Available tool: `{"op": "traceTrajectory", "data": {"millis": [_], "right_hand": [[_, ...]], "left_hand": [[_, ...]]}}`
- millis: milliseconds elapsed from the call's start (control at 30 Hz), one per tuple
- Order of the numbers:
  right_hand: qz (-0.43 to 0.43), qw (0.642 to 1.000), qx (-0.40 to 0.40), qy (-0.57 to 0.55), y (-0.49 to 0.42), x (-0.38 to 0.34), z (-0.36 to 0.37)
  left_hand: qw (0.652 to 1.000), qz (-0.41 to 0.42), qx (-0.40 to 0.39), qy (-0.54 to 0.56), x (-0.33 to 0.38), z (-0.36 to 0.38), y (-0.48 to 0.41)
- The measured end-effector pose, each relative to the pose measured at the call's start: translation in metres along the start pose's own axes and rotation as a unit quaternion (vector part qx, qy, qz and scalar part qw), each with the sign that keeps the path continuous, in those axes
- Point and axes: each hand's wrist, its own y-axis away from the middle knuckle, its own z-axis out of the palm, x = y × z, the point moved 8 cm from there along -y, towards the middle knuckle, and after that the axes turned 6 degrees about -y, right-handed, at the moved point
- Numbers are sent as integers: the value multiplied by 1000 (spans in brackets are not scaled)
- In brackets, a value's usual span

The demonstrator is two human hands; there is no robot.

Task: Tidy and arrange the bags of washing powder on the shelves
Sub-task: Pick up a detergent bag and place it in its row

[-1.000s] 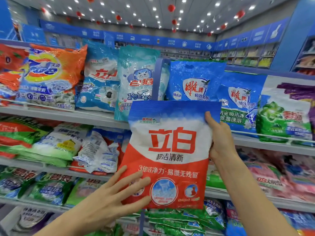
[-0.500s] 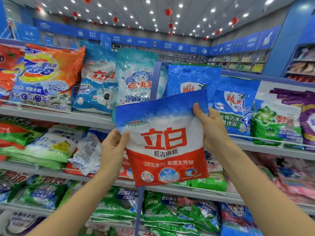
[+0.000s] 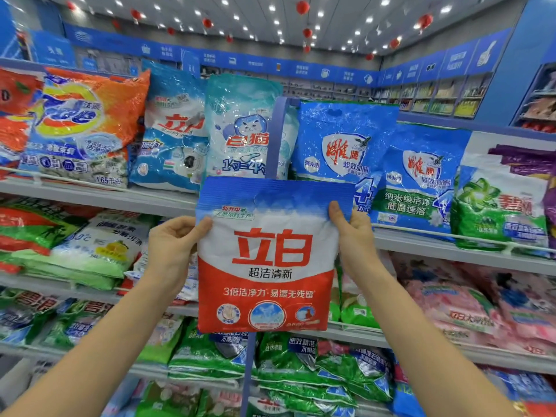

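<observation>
The left hand [image 3: 172, 249] pinches the red-and-white bag [image 3: 270, 257] at its 10 o'clock edge, thumb on the front; the right hand [image 3: 355, 233] pinches it at 2 o'clock; the bag hangs upright in the air before the shelves [image 3: 99, 195], long axis 12 to 6, print facing the person; it looks soft, slumping, fairly heavy, with slick film; best gripped at the upper corners or cradled underneath

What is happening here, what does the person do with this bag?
A person holds a red, white and blue bag of washing powder upright in front of the store shelves. The left hand grips its left edge, the right hand its right edge, both near the top. The bag is not yet on any shelf.
</observation>
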Motion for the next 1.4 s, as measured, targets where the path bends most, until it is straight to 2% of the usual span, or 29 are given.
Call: {"op": "traceTrajectory", "data": {"millis": [200, 300, 400, 567, 700, 833, 900, 967, 1067, 1167, 1267, 1333, 1400], "right_hand": [[-3, 996, -83, -22, 3, 7, 42], [15, 991, -119, -63, 2, 18, 70], [34, 986, -145, -80, 5, 31, 99], [87, 982, -150, -82, 9, 72, 132], [131, 985, -110, -27, 6, 110, 138], [112, 990, -71, 43, -1, 130, 149], [91, 983, -103, 119, -1, 140, 163], [81, 967, -170, 170, 2, 150, 180], [128, 943, -259, 167, 18, 174, 179], [188, 911, -270, 249, 45, 201, 133], [248, 915, -217, 232, 59, 209, 81], [236, 943, -104, 209, 45, 213, 41], [214, 954, 9, 207, 24, 217, 12]], "left_hand": [[999, -44, -30, 6, -15, -38, 0], [994, -77, -31, 67, -24, -65, -2], [980, -108, -102, 130, -41, -82, 6], [942, -295, -157, 35, -138, -83, 61], [919, -360, -160, -18, -183, -100, 61], [901, -411, -142, -18, -201, -136, 35], [898, -418, -134, -26, -203, -164, 21], [890, -436, -131, -31, -208, -194, 8], [878, -456, -137, -43, -221, -227, -11], [875, -463, -139, -32, -235, -231, -28], [868, -476, -139, -5, -251, -208, -40], [862, -489, -133, 16, -259, -182, -46], [858, -498, -128, 22, -266, -152, -54]]}}
